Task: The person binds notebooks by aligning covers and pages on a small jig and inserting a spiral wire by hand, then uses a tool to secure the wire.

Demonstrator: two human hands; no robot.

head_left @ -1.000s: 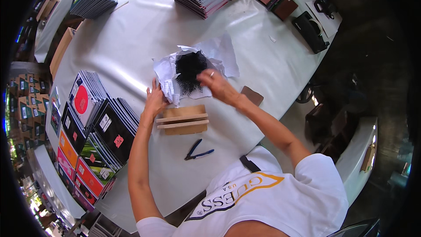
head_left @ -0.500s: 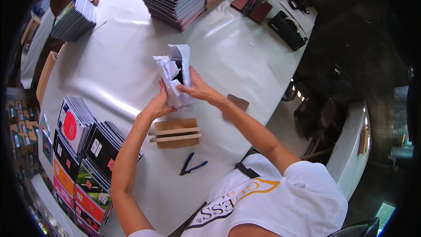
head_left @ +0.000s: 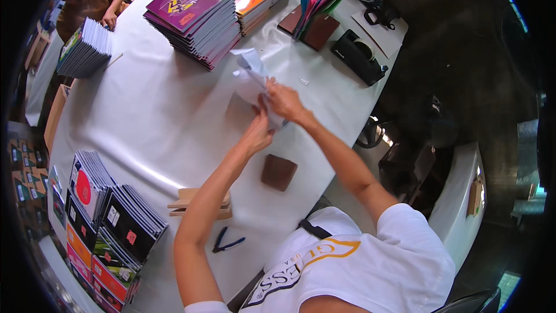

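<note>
Both hands grip a bundle of crumpled white paper (head_left: pixel 249 72) over the middle of the table. My right hand (head_left: pixel 284 101) is closed on its right side, fingers bent over the paper. Below it my left hand (head_left: pixel 259 130) pinches the lower part of the bundle. The paper is somewhat smeared by motion, and what lies inside is hidden. A brown square block (head_left: pixel 279 172) lies on the table nearest my forearms. Beside my left forearm, partly covered by it, is a wooden holder (head_left: pixel 188 203). Blue-handled pliers (head_left: pixel 227 240) lie spread near it.
Stacks of spiral notebooks (head_left: pixel 130 214) stand at the left edge; another tall stack (head_left: pixel 194 14) is at the back. Colored folders (head_left: pixel 324 0) and a black tape dispenser (head_left: pixel 356 58) sit at the far right. A person (head_left: pixel 95 3) is across the table beside a notebook stack (head_left: pixel 86 49).
My hands and the paper bundle have shifted right, and the right hand has moved over the paper's top. The view has also shifted, uncovering more of the brown block.
</note>
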